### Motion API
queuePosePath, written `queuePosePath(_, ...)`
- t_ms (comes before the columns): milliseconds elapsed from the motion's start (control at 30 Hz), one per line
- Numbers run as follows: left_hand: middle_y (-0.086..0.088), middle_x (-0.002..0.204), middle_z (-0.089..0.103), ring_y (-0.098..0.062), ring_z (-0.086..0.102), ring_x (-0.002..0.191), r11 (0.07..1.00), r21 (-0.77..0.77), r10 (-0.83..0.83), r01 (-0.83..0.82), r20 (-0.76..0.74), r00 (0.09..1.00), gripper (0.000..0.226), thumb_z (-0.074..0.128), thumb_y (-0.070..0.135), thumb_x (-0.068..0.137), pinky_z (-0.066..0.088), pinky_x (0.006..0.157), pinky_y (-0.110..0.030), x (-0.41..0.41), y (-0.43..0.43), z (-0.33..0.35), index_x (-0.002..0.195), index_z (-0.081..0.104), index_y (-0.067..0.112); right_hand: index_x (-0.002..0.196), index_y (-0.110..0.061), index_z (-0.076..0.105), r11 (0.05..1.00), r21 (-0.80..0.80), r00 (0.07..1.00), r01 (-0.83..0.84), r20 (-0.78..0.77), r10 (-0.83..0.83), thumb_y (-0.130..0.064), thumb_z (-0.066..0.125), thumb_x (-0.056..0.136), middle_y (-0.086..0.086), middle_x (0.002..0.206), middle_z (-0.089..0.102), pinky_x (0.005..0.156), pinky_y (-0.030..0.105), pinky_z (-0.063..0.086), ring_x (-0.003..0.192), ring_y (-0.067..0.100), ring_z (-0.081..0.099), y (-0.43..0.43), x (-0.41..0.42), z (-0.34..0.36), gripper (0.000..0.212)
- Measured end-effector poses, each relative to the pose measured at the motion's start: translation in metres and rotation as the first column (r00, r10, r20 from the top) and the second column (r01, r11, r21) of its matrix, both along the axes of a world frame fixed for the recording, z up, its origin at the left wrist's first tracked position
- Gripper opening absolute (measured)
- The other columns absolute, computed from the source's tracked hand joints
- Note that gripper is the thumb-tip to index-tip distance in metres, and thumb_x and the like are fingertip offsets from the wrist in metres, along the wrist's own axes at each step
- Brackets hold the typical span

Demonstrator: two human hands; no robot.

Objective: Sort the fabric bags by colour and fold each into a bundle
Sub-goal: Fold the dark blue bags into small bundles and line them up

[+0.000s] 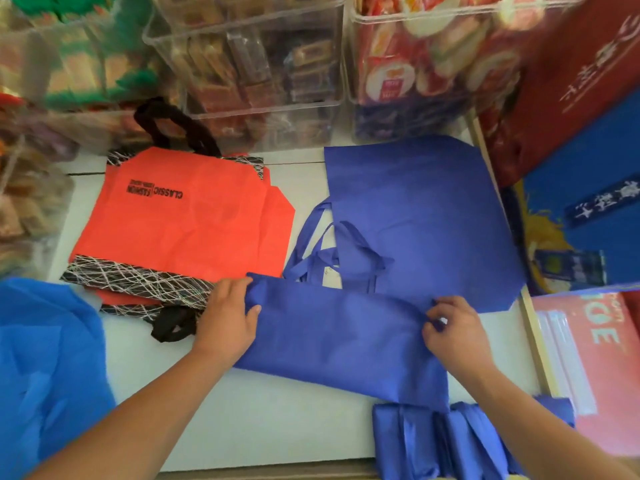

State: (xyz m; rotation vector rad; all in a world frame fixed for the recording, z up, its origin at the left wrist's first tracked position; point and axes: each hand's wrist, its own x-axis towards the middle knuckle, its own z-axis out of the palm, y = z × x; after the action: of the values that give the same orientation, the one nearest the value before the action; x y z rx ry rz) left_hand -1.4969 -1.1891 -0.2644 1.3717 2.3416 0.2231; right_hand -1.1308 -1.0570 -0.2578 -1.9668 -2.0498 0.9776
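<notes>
A violet-blue fabric bag (339,334) lies folded lengthwise into a long strip across the white table (263,420). My left hand (228,317) grips its left end, thumb on top. My right hand (450,327) pinches the strip's upper edge at its right end. Behind it a flat violet-blue bag (422,216) lies spread with its handles (322,251) toward me. Orange bags with black patterned bands (187,220) are stacked at the left. Folded violet-blue bundles (443,441) sit at the table's front edge, by my right forearm.
A lighter blue fabric (45,368) is heaped at the front left. Clear bins of packaged snacks (249,67) line the back of the table. Red and blue boxes (581,140) and a pink packet (588,355) crowd the right side.
</notes>
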Motion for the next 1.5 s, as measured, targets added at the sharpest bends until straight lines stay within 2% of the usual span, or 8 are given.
queuePosePath(200, -0.008, 0.165, 0.034, -0.037, 0.027, 0.153, 0.868, -0.119, -0.495, 0.482, -0.131, 0.859, 0.065, 0.044, 0.048, 0.096, 0.016, 0.122, -0.055, 0.007, -0.004, -0.012, 0.155, 0.044, 0.02, 0.122, -0.026, 0.069, 0.972, -0.08, 0.968, 0.219, 0.142, -0.207, -0.044, 0.074, 0.088, 0.007, 0.122, 0.058, 0.09, 0.039, 0.05, 0.111, 0.031, 0.059, -0.007, -0.014, 0.005, 0.039)
queuePosePath(333, -0.011, 0.166, 0.03, -0.037, 0.022, 0.155, 0.863, -0.157, -0.503, 0.48, -0.187, 0.844, 0.066, 0.035, 0.049, 0.1, 0.015, 0.124, -0.058, 0.001, -0.008, -0.02, 0.157, 0.041, 0.015, 0.083, -0.02, 0.066, 0.926, -0.161, 0.934, 0.34, -0.057, -0.353, -0.027, 0.072, 0.091, 0.006, 0.094, 0.069, 0.061, 0.03, 0.045, 0.074, 0.022, 0.064, 0.006, -0.026, 0.013, 0.012)
queuePosePath(600, -0.01, 0.17, 0.02, -0.033, 0.015, 0.158, 0.868, -0.019, -0.488, 0.495, -0.204, 0.848, 0.069, 0.034, 0.058, 0.101, 0.012, 0.124, -0.06, 0.019, 0.002, 0.004, 0.159, 0.036, 0.021, 0.1, -0.012, 0.053, 0.967, -0.015, 0.94, 0.256, -0.23, -0.253, -0.018, 0.054, 0.104, -0.003, 0.086, 0.057, 0.054, 0.02, 0.041, 0.068, 0.013, 0.052, 0.056, -0.058, 0.049, 0.007)
queuePosePath(833, -0.002, 0.172, 0.016, -0.038, 0.016, 0.157, 0.889, -0.098, -0.458, 0.447, -0.195, 0.867, 0.064, 0.026, 0.067, 0.102, 0.016, 0.119, -0.071, 0.046, 0.015, -0.026, 0.159, 0.03, 0.04, 0.15, -0.043, 0.043, 0.987, -0.055, 0.987, 0.148, 0.073, -0.144, -0.057, 0.055, 0.098, 0.005, 0.147, 0.038, 0.115, 0.052, 0.037, 0.132, 0.033, 0.042, 0.083, -0.062, 0.004, 0.055)
queuePosePath(1000, 0.003, 0.17, 0.022, -0.032, 0.018, 0.157, 0.845, -0.055, -0.529, 0.532, -0.23, 0.817, 0.06, 0.02, 0.064, 0.104, 0.014, 0.122, -0.067, 0.028, 0.035, -0.039, 0.159, 0.031, 0.041, 0.113, -0.012, 0.062, 0.963, 0.164, 0.976, 0.215, 0.004, -0.219, -0.036, 0.065, 0.097, 0.016, 0.13, 0.053, 0.105, 0.039, 0.033, 0.119, 0.045, 0.046, 0.084, -0.062, -0.027, 0.03)
queuePosePath(1167, 0.006, 0.171, 0.019, -0.028, 0.014, 0.159, 0.846, -0.031, -0.524, 0.533, -0.236, 0.818, 0.062, 0.032, 0.065, 0.103, 0.011, 0.123, -0.065, 0.017, 0.041, -0.049, 0.16, 0.027, 0.042, 0.13, -0.014, 0.054, 0.951, 0.286, 0.993, 0.116, 0.002, -0.122, -0.024, 0.068, 0.096, 0.018, 0.143, 0.043, 0.105, 0.042, 0.033, 0.128, 0.046, 0.039, 0.08, -0.055, -0.036, 0.038)
queuePosePath(1267, 0.004, 0.171, 0.019, -0.029, 0.014, 0.158, 0.837, -0.036, -0.536, 0.546, -0.253, 0.806, 0.064, 0.032, 0.066, 0.102, 0.011, 0.123, -0.065, 0.018, 0.041, -0.05, 0.161, 0.026, 0.042, 0.147, -0.017, 0.055, 0.758, 0.556, 0.938, -0.342, 0.242, 0.247, -0.025, 0.062, 0.098, 0.023, 0.157, 0.038, 0.118, 0.061, 0.029, 0.142, 0.047, 0.036, 0.063, -0.066, -0.029, 0.049)
queuePosePath(1500, 0.001, 0.173, -0.001, -0.032, -0.005, 0.159, 0.704, -0.057, -0.702, 0.708, -0.213, 0.68, 0.08, 0.03, 0.082, 0.095, 0.005, 0.121, -0.071, 0.001, 0.038, -0.047, 0.163, 0.011, 0.043, 0.159, -0.039, 0.033, 0.715, 0.267, 0.749, -0.645, 0.405, 0.524, -0.065, 0.032, 0.103, 0.002, 0.171, 0.022, 0.124, 0.057, 0.02, 0.157, 0.034, 0.017, 0.021, -0.067, -0.055, 0.062)
